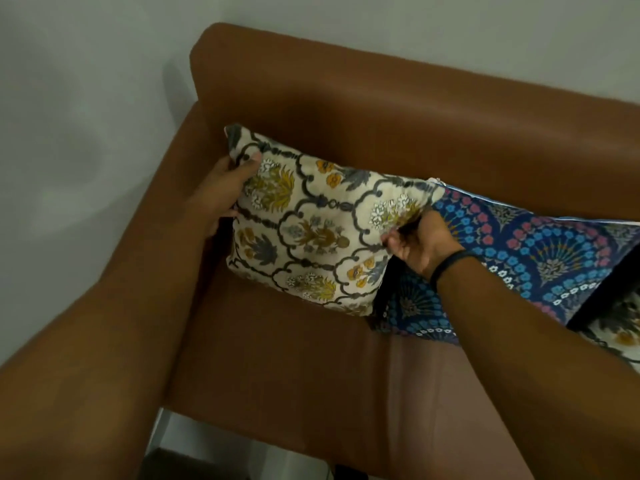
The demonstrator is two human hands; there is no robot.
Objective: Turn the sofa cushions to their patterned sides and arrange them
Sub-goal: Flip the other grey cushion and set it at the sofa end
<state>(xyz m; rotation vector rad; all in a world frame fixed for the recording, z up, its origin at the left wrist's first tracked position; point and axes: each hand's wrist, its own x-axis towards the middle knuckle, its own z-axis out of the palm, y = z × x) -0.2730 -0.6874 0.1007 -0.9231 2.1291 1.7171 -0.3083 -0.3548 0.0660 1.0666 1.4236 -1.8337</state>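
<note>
A cream cushion (311, 223) with a grey lattice and yellow flowers stands at the left end of the brown sofa (381, 109), patterned side facing me, leaning toward the backrest. My left hand (225, 192) grips its upper left edge, thumb on the front. My right hand (420, 242) pinches its right edge; a black band circles that wrist. To its right leans a dark blue cushion (540, 254) with blue and pink flower arcs, pattern showing, partly behind my right forearm. A third cream patterned cushion (620, 327) peeks in at the right edge.
The sofa's left armrest (149, 244) runs under my left forearm. The seat (284, 358) lies bare in front of the cushions. A pale wall (86, 98) stands behind and to the left. A strip of light floor (221, 445) shows below the seat's front edge.
</note>
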